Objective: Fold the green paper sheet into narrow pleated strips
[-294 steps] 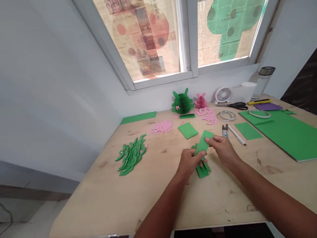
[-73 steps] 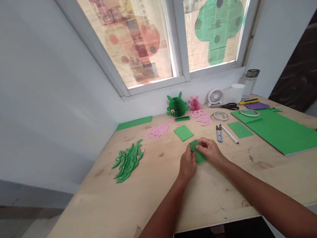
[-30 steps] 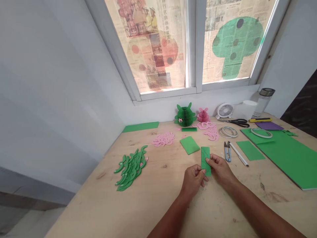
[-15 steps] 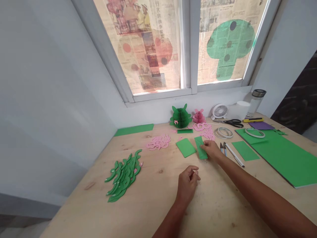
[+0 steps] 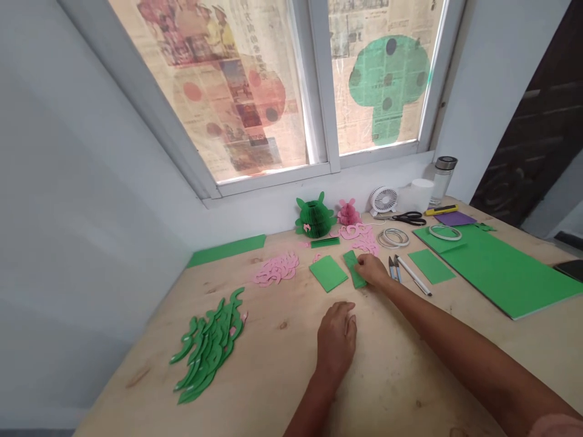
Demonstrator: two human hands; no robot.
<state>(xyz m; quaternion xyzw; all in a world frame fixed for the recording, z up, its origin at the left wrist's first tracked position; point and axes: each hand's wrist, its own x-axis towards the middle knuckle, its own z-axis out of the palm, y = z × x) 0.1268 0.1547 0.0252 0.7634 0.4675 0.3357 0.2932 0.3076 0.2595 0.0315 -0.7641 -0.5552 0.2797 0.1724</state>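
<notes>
My right hand (image 5: 372,269) has its fingers closed on the edge of a narrow green paper strip (image 5: 353,271), which lies on the table. Just left of the strip is a wider green paper rectangle (image 5: 328,273). Nearer to me, my left hand (image 5: 336,340) rests over the wood with its fingers loosely curved and a gap between thumb and fingers; nothing shows in it. Behind the papers stand a green honeycomb paper figure (image 5: 315,218) and a smaller pink one (image 5: 348,212), with a folded green strip (image 5: 325,242) in front.
Green curved cutouts (image 5: 212,346) are piled at left, pink cutouts (image 5: 276,268) behind them. To the right are snips (image 5: 395,269), a white pen (image 5: 413,275), tape rolls (image 5: 393,238), black scissors (image 5: 409,218) and a large green sheet (image 5: 505,273). A fan (image 5: 384,199) stands at the back.
The view has turned to the right, so things sit further left. My left hand's fingers have opened somewhat. My right hand still holds the strip.
</notes>
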